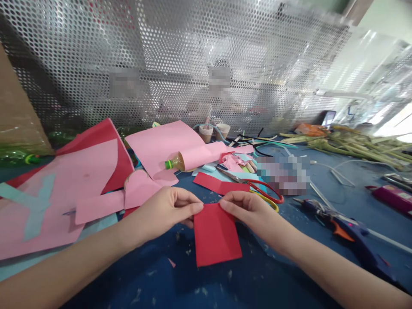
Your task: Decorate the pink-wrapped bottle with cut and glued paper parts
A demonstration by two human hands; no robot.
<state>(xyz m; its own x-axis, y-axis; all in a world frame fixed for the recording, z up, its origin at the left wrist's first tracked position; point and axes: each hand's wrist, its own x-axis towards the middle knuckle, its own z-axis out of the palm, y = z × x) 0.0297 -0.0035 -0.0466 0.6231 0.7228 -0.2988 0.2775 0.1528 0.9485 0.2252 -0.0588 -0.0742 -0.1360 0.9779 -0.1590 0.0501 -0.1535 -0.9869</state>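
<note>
A small red rectangle of paper [216, 236] is held up between my two hands over the blue table. My left hand [172, 210] pinches its upper left corner between thumb and fingers. At the upper right corner, my right hand [244, 208] grips it the same way. Just beyond the paper lie a red paper strip [214, 183] and scissors [240, 177] with red handles. Yellow handles [268, 201] show partly behind my right hand. Pink paper pieces [144, 189] spread out past my left hand.
To the right rest a dark blue glue gun [350, 229] and a purple object [391, 198]. A plastic bottle top [175, 162] wrapped in pink paper, paper cups [222, 130] and dry stalks [360, 141] lie farther back. A perforated metal panel [180, 64] stands behind.
</note>
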